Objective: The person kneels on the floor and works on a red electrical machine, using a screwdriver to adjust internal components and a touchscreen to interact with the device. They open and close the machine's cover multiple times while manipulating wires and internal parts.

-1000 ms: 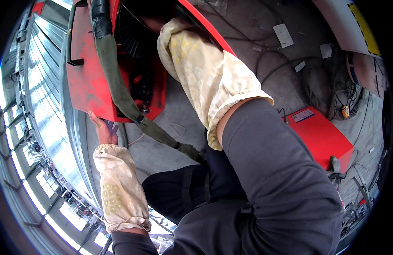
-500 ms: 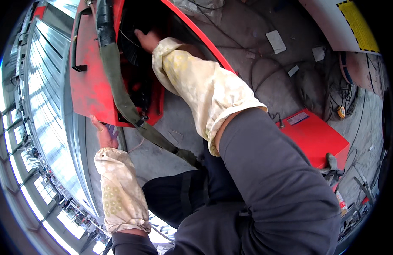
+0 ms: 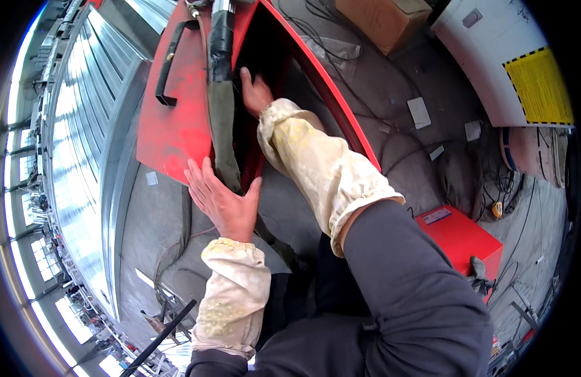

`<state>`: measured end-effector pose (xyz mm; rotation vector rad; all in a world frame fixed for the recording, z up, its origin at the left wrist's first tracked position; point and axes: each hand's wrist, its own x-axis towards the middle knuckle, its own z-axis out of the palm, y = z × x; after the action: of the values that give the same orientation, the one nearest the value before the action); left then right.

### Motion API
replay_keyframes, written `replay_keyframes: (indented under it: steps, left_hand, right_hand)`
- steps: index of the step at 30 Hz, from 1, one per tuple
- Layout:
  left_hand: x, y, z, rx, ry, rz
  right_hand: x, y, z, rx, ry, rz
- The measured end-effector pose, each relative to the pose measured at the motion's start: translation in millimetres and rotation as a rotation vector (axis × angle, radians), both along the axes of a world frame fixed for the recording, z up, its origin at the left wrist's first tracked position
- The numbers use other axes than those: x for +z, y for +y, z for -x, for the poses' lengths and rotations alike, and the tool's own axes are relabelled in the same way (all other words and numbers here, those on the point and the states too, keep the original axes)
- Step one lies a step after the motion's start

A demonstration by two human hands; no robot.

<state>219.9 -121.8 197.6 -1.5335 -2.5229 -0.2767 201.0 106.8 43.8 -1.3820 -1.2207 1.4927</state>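
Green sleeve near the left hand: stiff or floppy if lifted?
The green sleeve probably flexes: it bends where it leaves the red housing. Its matte, cloth-like surface is likely not slippery. The black-wrapped section looks straighter, so perhaps stiffer.

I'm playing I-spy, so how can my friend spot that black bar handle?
Find the large red metal housing up top. On its left panel, left of the long olive-green cloth hose, sits the black bar handle. Unlike that hose, it is short and straight, with a bent lower end.
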Motion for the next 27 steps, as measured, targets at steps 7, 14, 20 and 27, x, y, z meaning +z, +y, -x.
replay_keyframes:
  steps: [7, 14, 20, 27]
  left_hand:
    - [20, -9, 37, -0.085, -0.308, -0.126]
    - [77, -9, 68, -0.044, -0.805, -0.154]
    - [116, 25, 58, -0.044, -1.068, 0.04]
    - [125, -9, 60, -0.201, -0.78, -0.247]
  right_hand:
    - [-8, 2, -2, 0.053, -0.01, -0.033]
    - [-10, 4, -4, 0.05, -0.037, -0.01]
    - [-1, -4, -2, 0.049, -0.016, 0.018]
    - [-1, -5, 0, 0.085, 0.044, 0.074]
